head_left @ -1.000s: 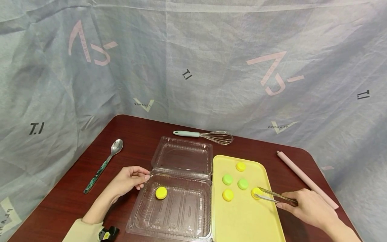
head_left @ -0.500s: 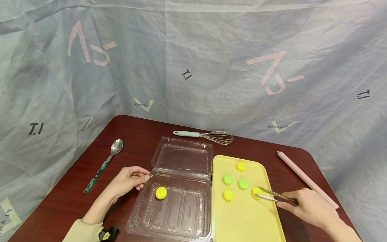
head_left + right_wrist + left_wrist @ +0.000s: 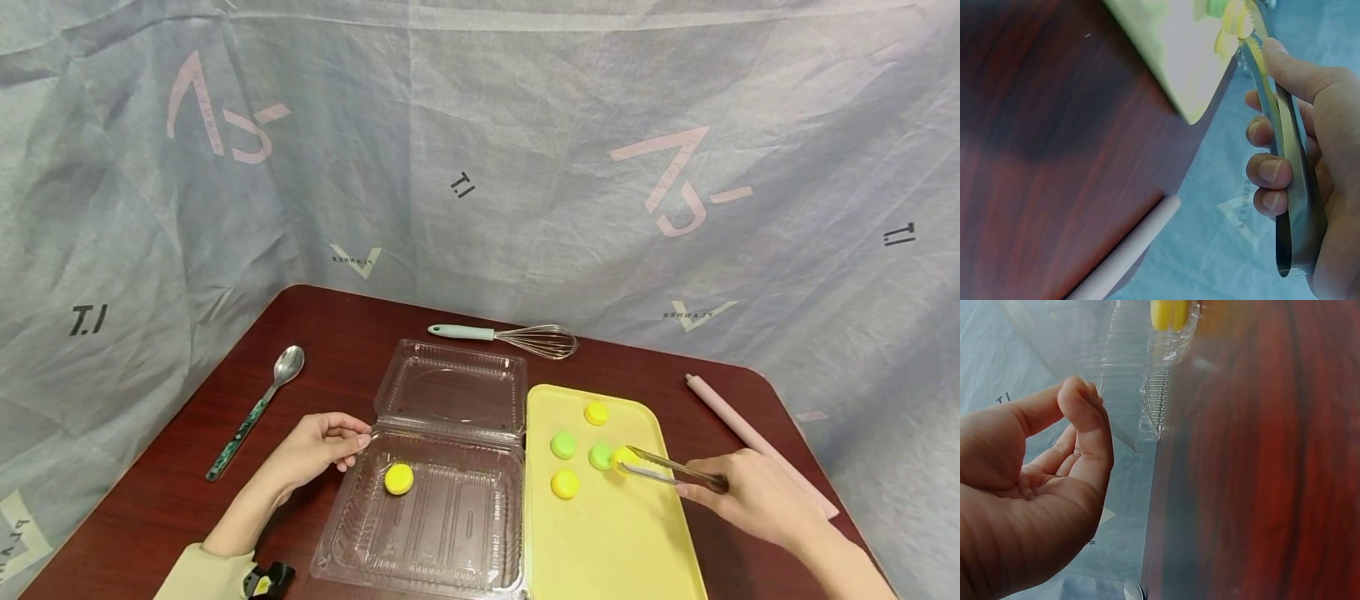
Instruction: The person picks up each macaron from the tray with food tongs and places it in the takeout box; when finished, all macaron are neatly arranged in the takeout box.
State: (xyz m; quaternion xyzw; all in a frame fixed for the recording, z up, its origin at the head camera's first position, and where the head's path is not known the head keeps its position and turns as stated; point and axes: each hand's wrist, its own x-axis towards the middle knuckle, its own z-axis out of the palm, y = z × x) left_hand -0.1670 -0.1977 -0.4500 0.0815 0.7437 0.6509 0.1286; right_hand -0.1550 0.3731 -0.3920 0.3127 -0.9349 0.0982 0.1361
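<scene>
My right hand grips metal tongs, whose toothed tips close around a yellow macaron. In the head view this macaron overlaps the edge of a green macaron on the yellow tray. Another green macaron and two yellow ones, one at the back and one nearer, sit on the tray. With thumb and forefinger, my left hand pinches the left rim of an open clear plastic clamshell box. One yellow macaron lies inside the box's near half.
Behind the box lies a whisk with a pale handle. A spoon with a green patterned handle is at the left. To the tray's right lies a pink rolling pin. Grey cloth hangs behind the table.
The right hand and tongs have shifted left and slightly up in the head view, carrying the yellow macaron toward the green one. My left hand stays at the box rim.
</scene>
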